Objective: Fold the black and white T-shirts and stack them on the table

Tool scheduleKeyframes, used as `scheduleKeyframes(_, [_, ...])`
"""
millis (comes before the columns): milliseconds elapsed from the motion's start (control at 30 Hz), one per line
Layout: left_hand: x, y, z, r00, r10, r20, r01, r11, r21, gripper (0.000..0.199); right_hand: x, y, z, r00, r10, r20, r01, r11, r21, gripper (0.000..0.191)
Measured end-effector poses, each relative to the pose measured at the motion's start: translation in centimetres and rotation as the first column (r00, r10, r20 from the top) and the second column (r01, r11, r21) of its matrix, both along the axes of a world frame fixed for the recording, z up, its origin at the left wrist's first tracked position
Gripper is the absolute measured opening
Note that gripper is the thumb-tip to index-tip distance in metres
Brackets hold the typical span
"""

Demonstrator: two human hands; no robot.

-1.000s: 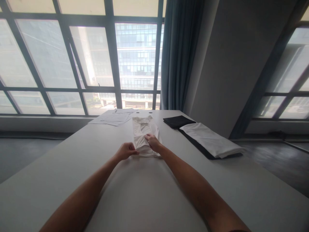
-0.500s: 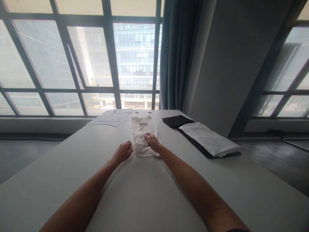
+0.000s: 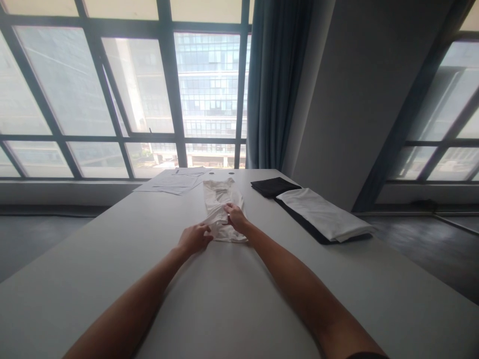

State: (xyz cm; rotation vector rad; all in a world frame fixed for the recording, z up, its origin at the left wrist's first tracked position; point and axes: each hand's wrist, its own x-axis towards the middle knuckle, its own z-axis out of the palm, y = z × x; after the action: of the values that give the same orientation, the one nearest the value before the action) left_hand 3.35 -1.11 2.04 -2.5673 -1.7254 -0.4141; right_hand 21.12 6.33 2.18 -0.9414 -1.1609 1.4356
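Fingers (image 3: 228, 207) touch the white cloth (image 3: 216, 200) extending beyond them, left hold unclear.

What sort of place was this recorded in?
Probably an office or workroom: a broad white table, loose white paper sheets on it, and tall dark-framed glass windows facing a glass-fronted multi-storey building.

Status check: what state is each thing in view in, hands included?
Cream cloth: rumpled, partly lifted between the hands.
Left hand: at the cream cloth's near left edge, grip unclear.
Right hand: pinching the cream cloth.
White cloth: folded, atop dark fabric.
Black cloth: folded, flat.
Papers: loose, overlapping.
Curtain: gathered.
Window pane: ajar.
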Motion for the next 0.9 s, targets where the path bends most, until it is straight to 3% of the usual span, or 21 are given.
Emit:
scheduleKeyframes(167, [0.2,0.3,-0.6,1.0,0.015,-0.006,-0.015,1.0,0.0,0.023,0.1,0.3,-0.2,1.0,-0.01,-0.003,0.01,1.0,-0.007,0.013])
scheduleKeyframes(300, [0.2,0.2,0.0,0.984,-0.136,0.114,0.141,0.989,-0.034,0.017,0.3,0.5,-0.3,0.999,-0.026,-0.03,0.026,1.0,0.0,0.013])
scheduleKeyframes(400, [0.0,0.1,0.6,0.978,-0.168,0.124,0.185,0.973,-0.138,0.016,0.4,0.6,-0.2,0.998,-0.042,-0.05,0.042,0.999,-0.002,0.01])
scheduleKeyframes(467, [0.1,0.0,0.8,0.986,-0.116,0.118,0.131,0.984,-0.124,0.029,0.3,0.5,-0.2,0.998,-0.033,-0.059,0.032,0.999,-0.006,0.008])
scheduleKeyframes(533, [0.6,-0.3,0.6,0.989,-0.005,0.151,0.005,1.0,0.001,0.041,0.2,0.4,-0.3,0.998,-0.006,-0.056,0.005,1.0,-0.01,0.008])
scheduleKeyframes(600, [1.6,-0.6,0.0,0.976,0.106,0.19,-0.131,0.984,0.122,0.05,0.0,0.3,-0.3,0.999,0.03,-0.042,-0.03,0.999,-0.014,0.01])
scheduleKeyframes(700, [3.4,-1.0,-1.2,0.959,0.183,0.218,-0.219,0.964,0.152,0.069,-0.2,-0.1,-0.2,0.993,0.115,-0.04,-0.115,0.993,-0.006,0.012])
scheduleKeyframes(800, [4.2,-1.1,-1.5,0.951,0.218,0.221,-0.249,0.96,0.126,0.065,-0.2,-0.4,0.0,0.972,0.23,-0.049,-0.231,0.973,-0.016,0.011])
scheduleKeyframes(900, [3.5,-1.2,-0.6,0.964,0.221,0.15,-0.238,0.965,0.108,0.051,0.1,-0.7,0.5,0.974,0.223,-0.033,-0.224,0.974,-0.041,0.01])
